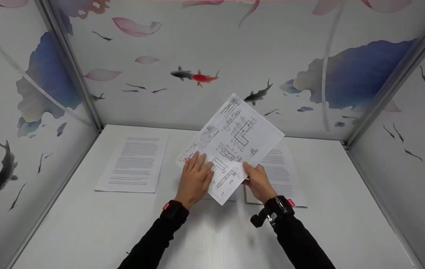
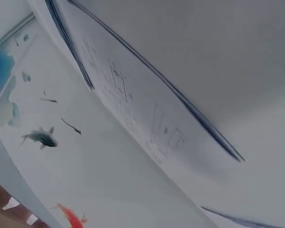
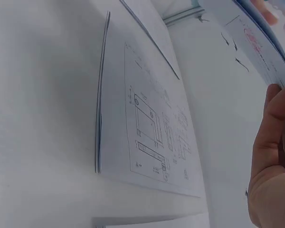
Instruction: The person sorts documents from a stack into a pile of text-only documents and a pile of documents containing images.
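Observation:
A printed technical drawing [image 1: 234, 145] is held tilted above the table, in front of the back wall. Its face carries outlined parts and a red mark near the left corner. My right hand [image 1: 260, 183] grips its lower right edge, thumb on the printed face and fingers curled behind. The left hand [image 1: 194, 182] rests on the lower left of the sheet with its fingers extended. In the right wrist view my right hand [image 3: 275, 156] is at the right, holding the paper. On the table below lies another pile of drawings [image 3: 152, 133], mostly hidden in the head view.
A pile of text pages [image 1: 134, 164] lies on the left of the white table [image 1: 66, 231]. More text pages [image 1: 281, 172] lie on the right, partly behind the right hand. White panels with painted fish [image 1: 205, 77] enclose the back and sides.

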### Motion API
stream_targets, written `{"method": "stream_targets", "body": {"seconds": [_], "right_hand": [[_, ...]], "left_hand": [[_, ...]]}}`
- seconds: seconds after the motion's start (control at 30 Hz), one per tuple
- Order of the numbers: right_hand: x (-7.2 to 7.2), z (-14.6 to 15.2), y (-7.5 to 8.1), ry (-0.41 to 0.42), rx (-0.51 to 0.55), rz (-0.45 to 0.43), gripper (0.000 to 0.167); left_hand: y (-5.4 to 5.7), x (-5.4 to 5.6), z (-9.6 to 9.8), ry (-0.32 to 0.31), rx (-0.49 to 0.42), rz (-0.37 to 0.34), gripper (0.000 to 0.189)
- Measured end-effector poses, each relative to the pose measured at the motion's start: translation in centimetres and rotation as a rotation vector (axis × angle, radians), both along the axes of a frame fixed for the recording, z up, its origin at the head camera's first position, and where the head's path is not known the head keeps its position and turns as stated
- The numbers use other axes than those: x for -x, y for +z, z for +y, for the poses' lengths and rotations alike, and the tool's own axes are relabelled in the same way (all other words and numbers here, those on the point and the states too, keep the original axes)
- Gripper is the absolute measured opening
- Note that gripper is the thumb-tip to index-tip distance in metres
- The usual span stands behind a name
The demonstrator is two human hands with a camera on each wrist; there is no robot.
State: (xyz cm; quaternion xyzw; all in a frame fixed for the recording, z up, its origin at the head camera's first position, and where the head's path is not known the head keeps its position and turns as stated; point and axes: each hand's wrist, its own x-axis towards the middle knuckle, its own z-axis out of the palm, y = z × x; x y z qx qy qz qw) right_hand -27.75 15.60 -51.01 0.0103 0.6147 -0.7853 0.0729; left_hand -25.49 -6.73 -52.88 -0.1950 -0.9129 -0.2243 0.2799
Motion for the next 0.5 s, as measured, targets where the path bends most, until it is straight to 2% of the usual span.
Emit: {"method": "stream_targets", "body": {"seconds": [0.07,0.13,0.2,0.27,0.37,0.43,0.5], "right_hand": [[0.1,0.5,0.0,0.014,-0.017,0.006,0.035],[0.2,1.0,0.0,0.018,-0.03,0.003,0.035],[0.4,1.4,0.0,0.033,-0.043,0.0,0.036],[0.5,1.8,0.0,0.047,-0.051,-0.004,0.036],[0.7,2.2,-0.2,0.063,-0.078,-0.003,0.035],[0.8,2.3,-0.3,0.06,-0.1,-0.006,0.034],[0.9,2.4,-0.5,0.048,-0.116,-0.011,0.034]], "left_hand": [[0.2,0.6,-0.8,0.053,-0.069,0.011,0.037],[0.3,1.1,-1.5,0.098,-0.147,-0.022,0.046],[0.6,1.4,-2.2,0.127,-0.268,-0.123,0.055],[0.9,1.7,-2.8,0.135,-0.422,-0.274,0.057],[1.1,1.8,-3.7,0.095,-0.656,-0.498,0.044],[1.1,1.8,-4.0,0.042,-0.764,-0.592,0.032],[1.0,1.8,-4.2,-0.016,-0.84,-0.645,0.024]]}}
